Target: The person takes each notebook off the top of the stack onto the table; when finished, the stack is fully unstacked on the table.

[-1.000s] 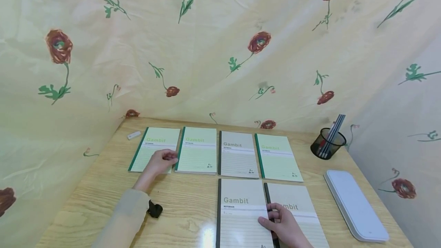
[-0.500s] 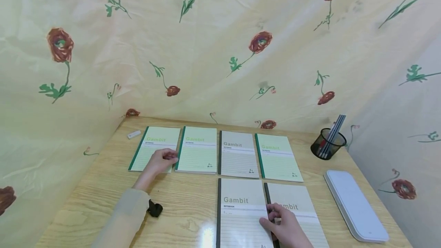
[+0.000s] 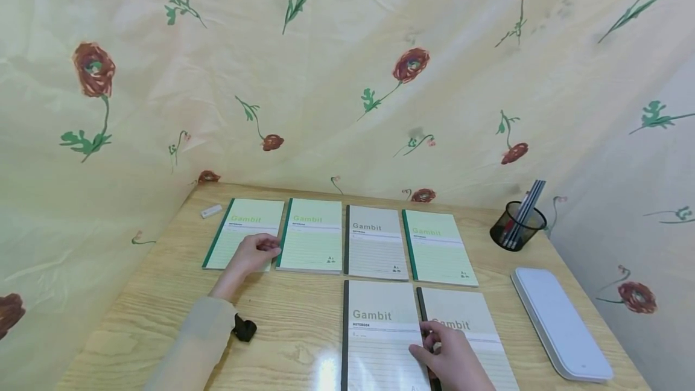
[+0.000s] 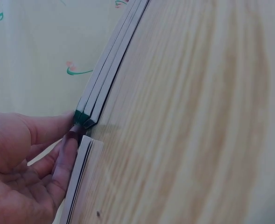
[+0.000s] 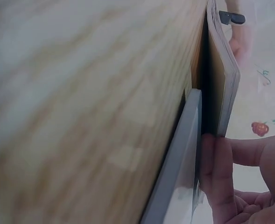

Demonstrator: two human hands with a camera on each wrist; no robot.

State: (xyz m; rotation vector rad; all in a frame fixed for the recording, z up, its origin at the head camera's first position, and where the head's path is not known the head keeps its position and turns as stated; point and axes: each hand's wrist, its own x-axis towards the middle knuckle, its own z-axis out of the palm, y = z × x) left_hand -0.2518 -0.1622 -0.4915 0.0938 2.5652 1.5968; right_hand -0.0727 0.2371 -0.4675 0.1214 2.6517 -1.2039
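One grey notebook (image 3: 380, 340) | right edge pinched in right grip (image 3: 449, 352)

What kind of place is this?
Likely a study or writing desk: Gambit notebooks in two rows, a mesh cup holding what look like pens or pencils, and a flower-print backdrop behind.

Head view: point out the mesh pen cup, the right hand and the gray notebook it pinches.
Mesh pen cup (image 3: 498, 232), head view: left wall.
Right hand (image 3: 453, 352), head view: back of hand.
Gray notebook (image 3: 383, 343), head view: middle of cover.
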